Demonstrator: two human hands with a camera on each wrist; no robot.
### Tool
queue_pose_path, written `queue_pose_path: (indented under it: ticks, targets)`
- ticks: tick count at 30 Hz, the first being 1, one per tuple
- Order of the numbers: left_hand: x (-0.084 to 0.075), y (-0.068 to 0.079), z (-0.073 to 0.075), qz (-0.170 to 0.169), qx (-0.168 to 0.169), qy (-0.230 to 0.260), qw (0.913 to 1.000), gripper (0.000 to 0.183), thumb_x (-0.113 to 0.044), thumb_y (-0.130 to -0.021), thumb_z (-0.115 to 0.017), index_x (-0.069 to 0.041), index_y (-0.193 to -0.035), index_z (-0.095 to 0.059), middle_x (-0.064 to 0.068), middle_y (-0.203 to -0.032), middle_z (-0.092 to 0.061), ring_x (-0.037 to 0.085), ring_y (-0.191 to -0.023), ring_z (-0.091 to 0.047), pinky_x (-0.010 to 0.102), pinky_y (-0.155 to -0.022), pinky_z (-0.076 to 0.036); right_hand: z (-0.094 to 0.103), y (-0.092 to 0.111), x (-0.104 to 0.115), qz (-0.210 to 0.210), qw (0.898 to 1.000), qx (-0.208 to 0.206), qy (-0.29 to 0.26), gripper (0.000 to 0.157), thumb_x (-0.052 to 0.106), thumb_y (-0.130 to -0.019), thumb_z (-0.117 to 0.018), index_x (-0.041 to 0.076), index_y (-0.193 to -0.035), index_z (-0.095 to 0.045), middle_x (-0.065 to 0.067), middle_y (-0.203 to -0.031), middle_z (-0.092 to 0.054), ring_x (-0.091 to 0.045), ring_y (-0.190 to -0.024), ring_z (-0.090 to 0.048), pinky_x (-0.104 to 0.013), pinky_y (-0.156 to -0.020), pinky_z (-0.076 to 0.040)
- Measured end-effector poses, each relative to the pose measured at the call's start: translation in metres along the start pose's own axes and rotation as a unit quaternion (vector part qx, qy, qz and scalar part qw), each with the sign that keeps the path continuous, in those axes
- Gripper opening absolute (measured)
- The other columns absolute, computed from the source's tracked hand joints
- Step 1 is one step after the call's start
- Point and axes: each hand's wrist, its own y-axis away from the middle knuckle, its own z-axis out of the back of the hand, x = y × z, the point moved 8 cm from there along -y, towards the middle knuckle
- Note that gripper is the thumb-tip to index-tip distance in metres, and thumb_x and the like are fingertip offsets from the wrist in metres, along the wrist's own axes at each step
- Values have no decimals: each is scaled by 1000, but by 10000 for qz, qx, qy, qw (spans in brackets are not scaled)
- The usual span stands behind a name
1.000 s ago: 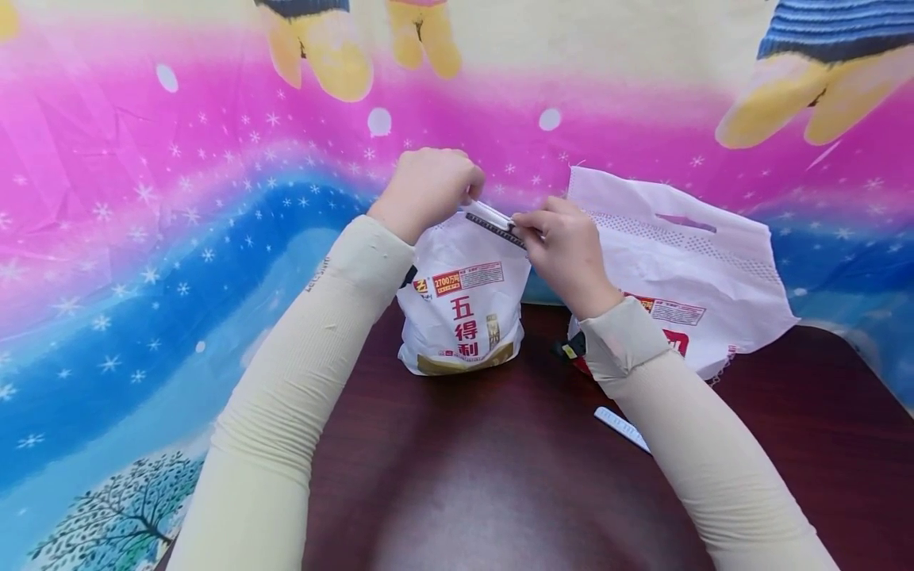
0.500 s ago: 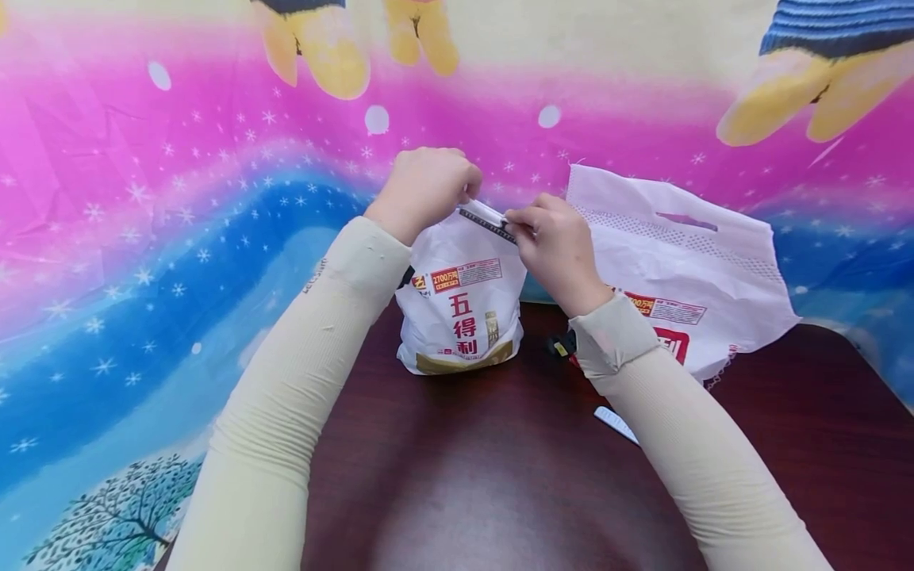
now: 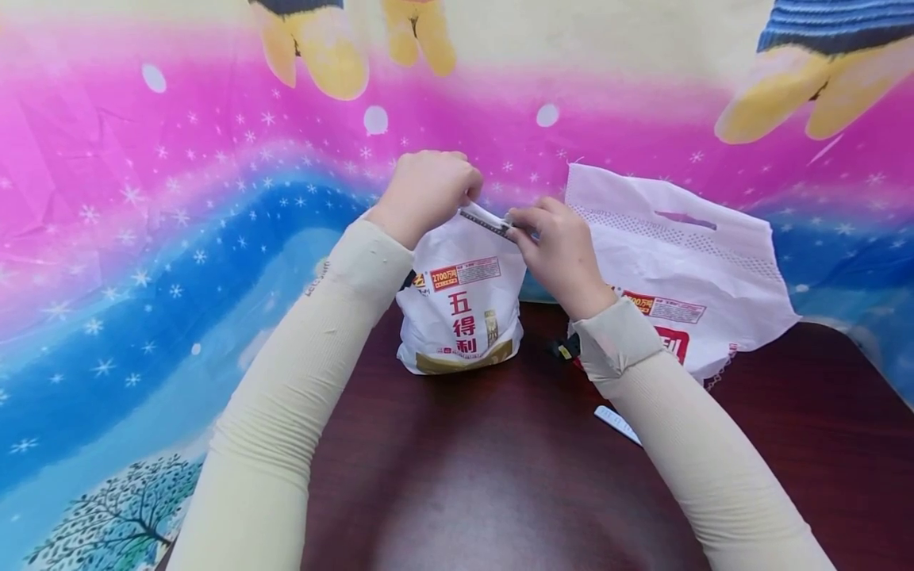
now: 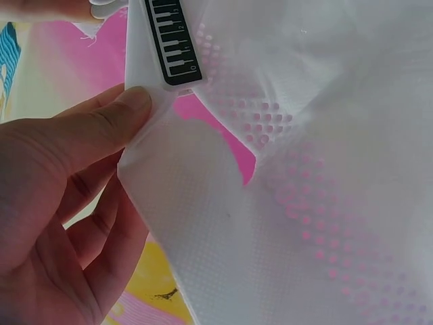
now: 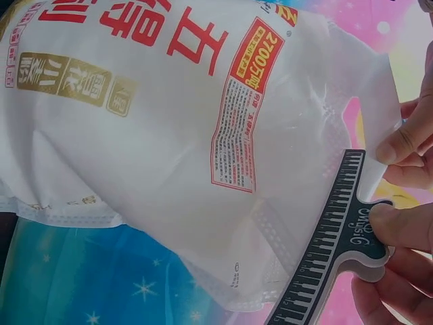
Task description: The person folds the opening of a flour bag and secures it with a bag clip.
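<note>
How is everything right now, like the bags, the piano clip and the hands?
Middle bag: upright, top held up
Other bag: handle end up, bottom partly hidden
Piano-key clip: across the middle bag's top; can't tell if clamped
White strip: lying on the table, partly hidden
Left hand: pinching the middle bag's top
Right hand: pinching the clip

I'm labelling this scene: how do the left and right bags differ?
The left bag has a clip at its top edge; the right bag shows none. The left hand pinches the left bag's top; the right bag's top spreads wide, unheld. Both are white with red print.
</note>
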Motion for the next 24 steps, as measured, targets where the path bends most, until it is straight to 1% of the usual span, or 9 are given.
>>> queue_pose_path:
  ticks: [12,19,24]
  targets:
    - [-2,0,-1,15,62,-71,10000,15,-16,-97,-69,-18,-110,-77,4,-107,-70,23,-94,-63,43,-85,-55,-3,2,-4,21,9999,98,-81,20,4,-89,-77,-2,-108,-76,-17,-92,-66,-31,-80,-58,-40,-70,-46]
    - [-2,-1,-3,34,70,-73,9999,15,-15,-98,-68,-19,-109,-77,3,-105,-69,22,-93,-62,43,-83,-55,-3,4,-6,-10,9997,191,-141,23,4,-89,-77,-3,-111,-75,-17,-96,-67,-30,-84,-60,-40,-73,-49]
    - [-3,0,-3,45,47,-36,10000,15,-16,-98,-68,-19,-109,-77,3,-106,-69,22,-93,-61,43,-84,-55,-3,6,-8,-19,9995,176,-275,26,3,-89,-77,-3,-114,-74,-17,-97,-66,-30,-86,-61,-40,-75,-52]
